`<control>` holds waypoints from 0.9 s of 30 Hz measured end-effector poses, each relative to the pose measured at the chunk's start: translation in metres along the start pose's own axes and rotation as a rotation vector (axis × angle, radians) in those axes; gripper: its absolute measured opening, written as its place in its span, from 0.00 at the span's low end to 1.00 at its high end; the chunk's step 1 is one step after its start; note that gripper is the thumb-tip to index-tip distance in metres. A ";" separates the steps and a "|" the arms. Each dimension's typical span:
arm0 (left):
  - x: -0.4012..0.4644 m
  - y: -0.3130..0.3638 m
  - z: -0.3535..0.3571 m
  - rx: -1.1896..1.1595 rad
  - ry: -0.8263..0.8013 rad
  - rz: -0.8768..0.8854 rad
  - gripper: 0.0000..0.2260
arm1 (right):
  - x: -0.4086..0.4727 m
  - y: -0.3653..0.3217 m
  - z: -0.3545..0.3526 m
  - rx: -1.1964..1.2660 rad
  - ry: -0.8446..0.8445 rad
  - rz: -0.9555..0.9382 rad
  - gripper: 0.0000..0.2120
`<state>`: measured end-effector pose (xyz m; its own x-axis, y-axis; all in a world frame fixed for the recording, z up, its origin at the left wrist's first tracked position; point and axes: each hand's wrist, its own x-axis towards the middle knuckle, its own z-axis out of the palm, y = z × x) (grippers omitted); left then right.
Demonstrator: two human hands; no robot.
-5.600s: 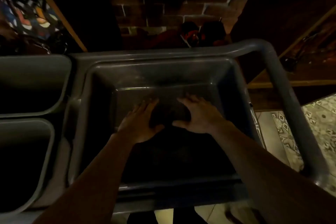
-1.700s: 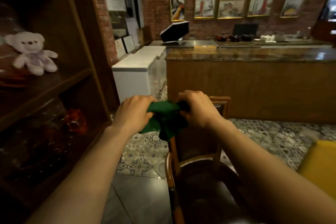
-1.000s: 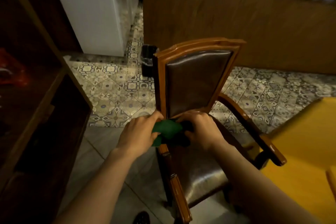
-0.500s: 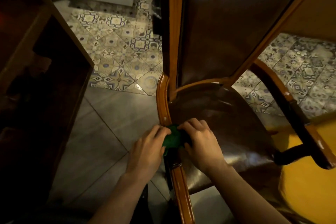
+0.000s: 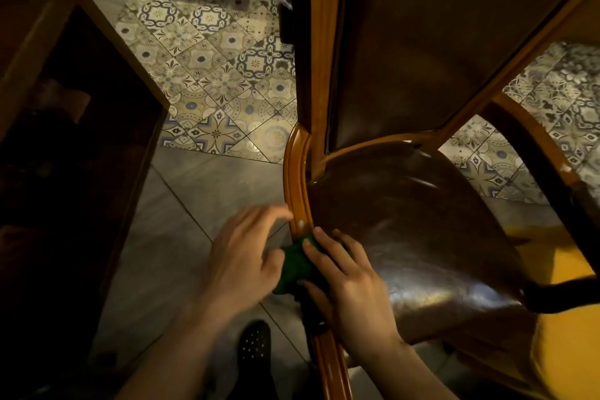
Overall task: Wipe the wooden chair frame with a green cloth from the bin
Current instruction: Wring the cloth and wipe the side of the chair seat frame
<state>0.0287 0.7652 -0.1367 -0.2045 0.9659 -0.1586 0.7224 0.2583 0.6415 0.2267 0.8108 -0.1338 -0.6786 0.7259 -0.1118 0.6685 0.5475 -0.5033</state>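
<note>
The wooden chair frame (image 5: 297, 191) curves along the dark leather seat (image 5: 406, 230) in front of me. My right hand (image 5: 349, 286) presses the bunched green cloth (image 5: 295, 265) onto the seat's left rail, gripping it. My left hand (image 5: 242, 256) touches the cloth's other side, fingers spread loose.

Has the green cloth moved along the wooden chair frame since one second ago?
Yes. The green cloth moved from the backrest's base forward along the wooden armrest rail.

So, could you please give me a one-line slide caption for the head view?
Both hands, left and right, press a green cloth onto the chair's wooden armrest.
</note>
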 end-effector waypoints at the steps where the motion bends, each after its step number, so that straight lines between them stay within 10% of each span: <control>1: 0.016 -0.003 -0.003 0.045 0.032 0.041 0.22 | 0.000 0.000 0.002 0.004 0.001 0.002 0.27; 11: 0.119 -0.041 0.020 0.324 -0.137 0.412 0.25 | 0.018 0.008 0.012 0.018 0.026 0.049 0.33; 27: 0.125 -0.042 0.016 -0.088 -0.075 0.276 0.23 | 0.078 -0.008 0.018 0.017 0.148 0.246 0.29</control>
<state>-0.0168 0.8757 -0.1952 0.0436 0.9988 -0.0217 0.6830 -0.0139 0.7303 0.1631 0.8553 -0.1541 -0.4439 0.8897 -0.1067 0.8015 0.3410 -0.4912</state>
